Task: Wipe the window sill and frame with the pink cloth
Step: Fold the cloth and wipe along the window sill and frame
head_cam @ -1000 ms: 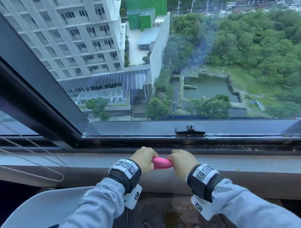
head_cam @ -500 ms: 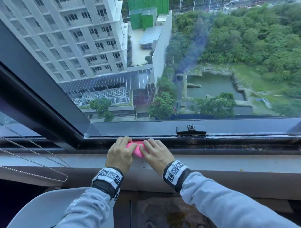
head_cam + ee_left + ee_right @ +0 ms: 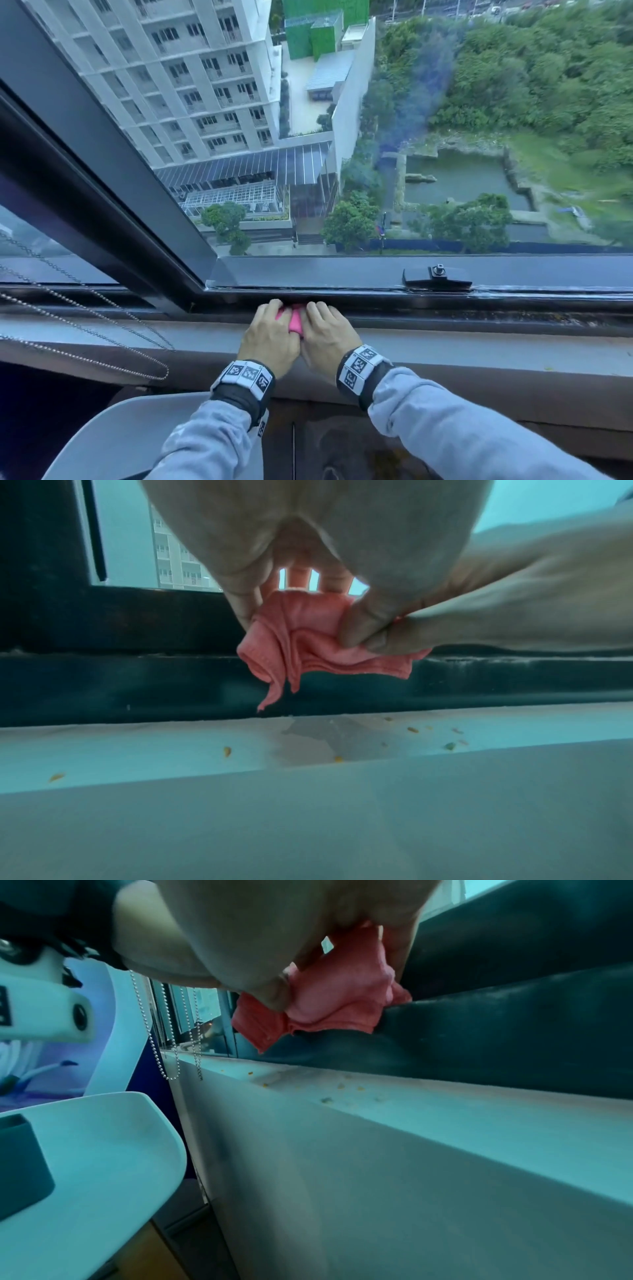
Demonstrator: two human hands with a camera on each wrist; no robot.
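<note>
The pink cloth is bunched between my two hands against the dark lower window frame, just right of the frame's corner. My left hand pinches its left side and my right hand grips its right side, knuckles almost touching. In the left wrist view the cloth hangs in folds in front of the dark frame rail, above the pale sill. In the right wrist view the cloth presses on the frame rail. Most of the cloth is hidden under the fingers.
Small yellow crumbs lie scattered on the sill. A black window latch sits on the frame to the right. A bead chain drapes over the sill at the left. A white chair stands below.
Both hands have carried the cloth from the sill's front edge forward and left onto the dark frame rail. In the last half second they have closed tighter together over it.
</note>
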